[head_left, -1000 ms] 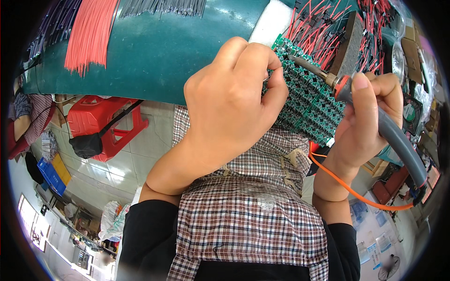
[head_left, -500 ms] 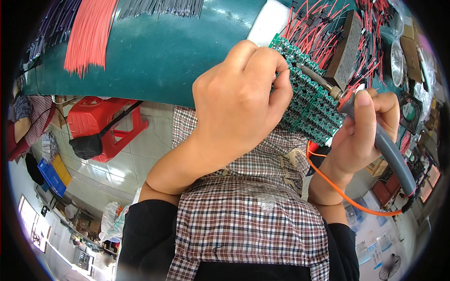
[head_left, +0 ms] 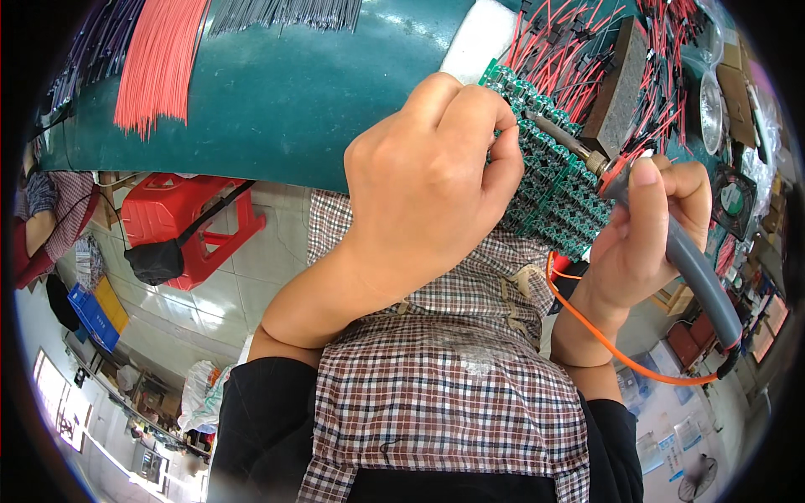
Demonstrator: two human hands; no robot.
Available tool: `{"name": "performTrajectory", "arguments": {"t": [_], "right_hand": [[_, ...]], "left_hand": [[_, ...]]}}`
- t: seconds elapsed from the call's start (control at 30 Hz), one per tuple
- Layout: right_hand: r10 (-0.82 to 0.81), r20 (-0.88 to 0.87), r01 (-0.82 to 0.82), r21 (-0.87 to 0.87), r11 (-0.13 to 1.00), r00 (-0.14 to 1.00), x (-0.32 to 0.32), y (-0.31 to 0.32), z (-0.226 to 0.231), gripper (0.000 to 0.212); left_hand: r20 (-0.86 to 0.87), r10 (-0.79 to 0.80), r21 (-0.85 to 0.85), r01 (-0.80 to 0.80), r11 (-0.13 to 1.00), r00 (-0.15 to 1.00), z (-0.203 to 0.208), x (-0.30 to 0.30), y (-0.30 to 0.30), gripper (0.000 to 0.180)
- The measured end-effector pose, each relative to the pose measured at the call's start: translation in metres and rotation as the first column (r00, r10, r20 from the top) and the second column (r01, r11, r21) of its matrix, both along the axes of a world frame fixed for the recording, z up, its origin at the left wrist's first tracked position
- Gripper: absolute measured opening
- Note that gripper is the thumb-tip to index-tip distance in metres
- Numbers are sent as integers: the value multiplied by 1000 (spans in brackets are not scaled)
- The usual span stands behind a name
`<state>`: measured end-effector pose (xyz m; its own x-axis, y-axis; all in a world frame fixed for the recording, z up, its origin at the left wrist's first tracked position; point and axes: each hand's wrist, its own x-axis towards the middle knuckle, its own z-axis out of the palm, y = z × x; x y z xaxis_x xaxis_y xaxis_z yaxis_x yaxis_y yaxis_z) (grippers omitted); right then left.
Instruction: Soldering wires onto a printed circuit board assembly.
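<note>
My right hand (head_left: 650, 222) grips a soldering iron (head_left: 693, 267) with a grey handle and an orange cord (head_left: 605, 342). The iron's metal shaft slants up and left over a panel of green circuit boards (head_left: 560, 189), its tip close to my left fingertips. My left hand (head_left: 440, 168) is closed in a pinch at the panel's left edge. Whatever is between its thumb and forefinger is hidden by the hand. Beyond the panel lie red and black wires (head_left: 553, 50) with black connectors, beside a dark rectangular block (head_left: 616, 84).
On the green table (head_left: 277, 109) lie bundles of red wires (head_left: 159, 67), grey wires (head_left: 285, 12) and dark purple wires (head_left: 92, 50). A white foam piece (head_left: 480, 42) sits behind the boards. A small fan (head_left: 734, 201) stands at right. Left below is a red stool (head_left: 172, 210); another person's arm (head_left: 40, 226) shows at far left.
My right hand and the soldering iron have shifted slightly to the left, the tip drawing a little up and left. My left hand stays where it was.
</note>
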<state>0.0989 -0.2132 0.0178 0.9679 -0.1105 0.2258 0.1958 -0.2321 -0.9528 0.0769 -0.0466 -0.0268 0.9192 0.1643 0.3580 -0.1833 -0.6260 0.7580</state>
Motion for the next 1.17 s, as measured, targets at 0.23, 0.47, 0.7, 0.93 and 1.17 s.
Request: {"name": "performTrajectory", "arguments": {"t": [0.23, 0.47, 0.7, 0.93, 1.17], "right_hand": [[5, 25, -4, -20, 1000, 1000, -2, 0, 0, 23], [15, 4, -16, 11, 1000, 1000, -2, 2, 0, 22], [2, 37, -1, -11, 1000, 999, 1, -1, -2, 23], [6, 23, -7, 26, 1000, 1000, 1, -7, -2, 23], [20, 13, -20, 11, 1000, 1000, 4, -11, -6, 23]], "left_hand": [[-1, -1, -6, 1, 1000, 1000, 2, -3, 4, 13], [-10, -2, -6, 2, 1000, 1000, 1, -3, 2, 12], [10, -9, -9, 9, 1000, 1000, -2, 0, -2, 12], [5, 2, -29, -2, 1000, 1000, 0, 3, -5, 12], [-22, -7, 28, 8, 1000, 1000, -2, 6, -8, 16]]}}
